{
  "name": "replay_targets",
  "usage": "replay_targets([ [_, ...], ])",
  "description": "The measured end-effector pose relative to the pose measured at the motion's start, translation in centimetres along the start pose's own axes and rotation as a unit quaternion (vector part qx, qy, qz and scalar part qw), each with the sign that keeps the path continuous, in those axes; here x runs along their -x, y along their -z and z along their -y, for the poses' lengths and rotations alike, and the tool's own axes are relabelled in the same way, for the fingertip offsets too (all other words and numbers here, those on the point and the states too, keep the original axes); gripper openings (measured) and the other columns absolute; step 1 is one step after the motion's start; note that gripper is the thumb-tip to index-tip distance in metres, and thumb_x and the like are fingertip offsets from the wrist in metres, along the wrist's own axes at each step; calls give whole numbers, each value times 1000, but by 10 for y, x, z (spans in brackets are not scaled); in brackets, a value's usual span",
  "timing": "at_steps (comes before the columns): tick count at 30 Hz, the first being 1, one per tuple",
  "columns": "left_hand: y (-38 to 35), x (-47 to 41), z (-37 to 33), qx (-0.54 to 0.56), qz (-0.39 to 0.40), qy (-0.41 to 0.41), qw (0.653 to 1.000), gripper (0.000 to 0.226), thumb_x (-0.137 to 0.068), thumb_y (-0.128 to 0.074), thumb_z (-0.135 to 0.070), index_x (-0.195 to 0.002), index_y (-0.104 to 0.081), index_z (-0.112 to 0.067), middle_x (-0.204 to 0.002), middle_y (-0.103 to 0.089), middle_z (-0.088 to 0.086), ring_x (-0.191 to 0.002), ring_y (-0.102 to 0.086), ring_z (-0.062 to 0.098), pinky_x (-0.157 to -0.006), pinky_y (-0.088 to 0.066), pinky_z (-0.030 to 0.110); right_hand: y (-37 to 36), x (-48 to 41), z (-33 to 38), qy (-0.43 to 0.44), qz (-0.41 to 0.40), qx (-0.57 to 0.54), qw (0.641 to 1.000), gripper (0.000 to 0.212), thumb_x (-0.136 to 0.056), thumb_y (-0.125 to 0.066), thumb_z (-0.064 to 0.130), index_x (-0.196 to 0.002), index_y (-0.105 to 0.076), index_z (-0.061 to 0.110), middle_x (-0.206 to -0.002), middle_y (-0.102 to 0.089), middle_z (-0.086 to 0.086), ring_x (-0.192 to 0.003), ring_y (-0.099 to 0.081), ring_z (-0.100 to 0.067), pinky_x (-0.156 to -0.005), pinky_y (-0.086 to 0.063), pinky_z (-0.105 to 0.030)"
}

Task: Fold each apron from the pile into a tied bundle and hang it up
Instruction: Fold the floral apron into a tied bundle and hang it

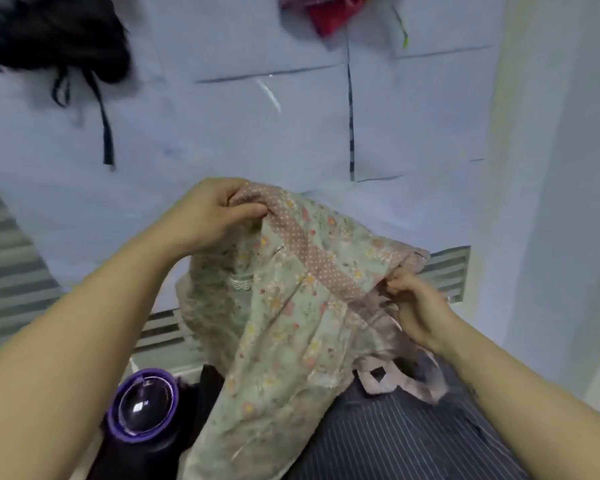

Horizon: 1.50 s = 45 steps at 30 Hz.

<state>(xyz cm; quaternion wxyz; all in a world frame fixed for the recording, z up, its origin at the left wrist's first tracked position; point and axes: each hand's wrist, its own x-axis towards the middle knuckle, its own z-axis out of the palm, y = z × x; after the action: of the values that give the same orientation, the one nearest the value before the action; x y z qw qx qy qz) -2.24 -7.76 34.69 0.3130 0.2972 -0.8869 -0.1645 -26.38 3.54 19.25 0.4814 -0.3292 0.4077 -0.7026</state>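
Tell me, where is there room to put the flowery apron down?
The slatted surface at far left looks bare, and a small strip shows beside the right hand. Under the flowery apron it is crowded: a purple round thing, dark cloth and striped fabric. On the wall, bare tiles lie between the black bundle and the red bundle.

Indoor room: paper-sheeted wall, hung black bundle, slatted panel.

No text, label, brand or number can be read anywhere. The floral apron carries only a printed pattern of flowers and dots. The pale wall panels are blurred, and any marks on them seem too smeared to make out.
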Motion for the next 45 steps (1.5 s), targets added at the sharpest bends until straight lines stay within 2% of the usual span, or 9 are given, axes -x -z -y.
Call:
replay_targets([
  [6,52,4,-20,-35,-126,-29,991,25,-92,-60,-10,-74,-57,-28,-68,-57,-17,-60,-49,-18,-59,-35,3,-29,0,-8,-115,165,306,930,88,-72,-82,31,-139,-26,32,-99,-69,9,-102,-59,-4,-92,-41,-23],
  [11,68,10,-21,-51,-180,-15,982,23,-94,-57,-13,-76,-59,-27,-74,-58,-18,-71,-53,-5,-62,-37,6,-45,2,-6,-43,169,440,881,18,-84,-72,23,-101,-69,24,-102,-67,9,-102,-61,-5,-92,-46,-15],
  [17,67,4,-23,-21,-194,-3,981,12,-95,-56,-16,-95,-67,-11,-93,-68,2,-89,-60,17,-74,-43,21,-69,8,-22,-92,225,447,861,65,-83,-72,32,-138,-46,10,-133,-53,-1,-118,-53,-12,-102,-38,-23],
  [20,67,1,-31,-28,-199,-14,979,10,-95,-56,-17,-94,-66,-16,-89,-66,-5,-81,-58,7,-65,-40,6,-74,8,-30,-28,195,438,877,19,-87,-67,33,-94,-69,15,-90,-65,-5,-89,-60,-18,-83,-42,-28],
  [22,70,2,-29,-18,-209,-11,978,10,-95,-56,-18,-95,-66,-19,-88,-65,-11,-77,-56,-4,-61,-38,0,-64,2,-20,9,159,407,899,25,-90,-63,22,-65,-62,21,-65,-57,6,-67,-51,-12,-68,-38,-27],
  [27,83,8,3,-13,-196,34,980,21,-93,-59,-21,-86,-63,-2,-77,-64,1,-72,-59,10,-69,-45,23,-32,-11,74,126,-39,341,931,26,-96,-48,11,-73,-61,14,-73,-63,1,-74,-55,-18,-70,-40,-31],
  [31,63,8,10,-131,-35,95,986,40,-87,-66,-37,-64,-49,-9,-59,-47,-5,-51,-41,3,-48,-29,15,-12,-27,146,256,-147,447,844,15,-95,-48,12,-89,-61,9,-90,-60,-5,-87,-52,-22,-72,-33,-29],
  [39,38,3,14,-106,234,158,953,37,-71,-83,-36,-96,-60,-21,-92,-67,-2,-78,-61,13,-72,-47,23,24,-12,193,309,-168,594,724,18,-92,-61,23,-76,-67,14,-77,-65,1,-75,-55,-16,-59,-36,-13],
  [45,33,-8,27,-144,110,110,977,47,-66,-80,-46,-66,-44,-16,-61,-39,-4,-56,-35,13,-57,-26,27,45,-1,211,330,-169,701,610,36,-88,-63,42,-63,-61,16,-61,-61,2,-63,-55,-18,-53,-38,-33],
])
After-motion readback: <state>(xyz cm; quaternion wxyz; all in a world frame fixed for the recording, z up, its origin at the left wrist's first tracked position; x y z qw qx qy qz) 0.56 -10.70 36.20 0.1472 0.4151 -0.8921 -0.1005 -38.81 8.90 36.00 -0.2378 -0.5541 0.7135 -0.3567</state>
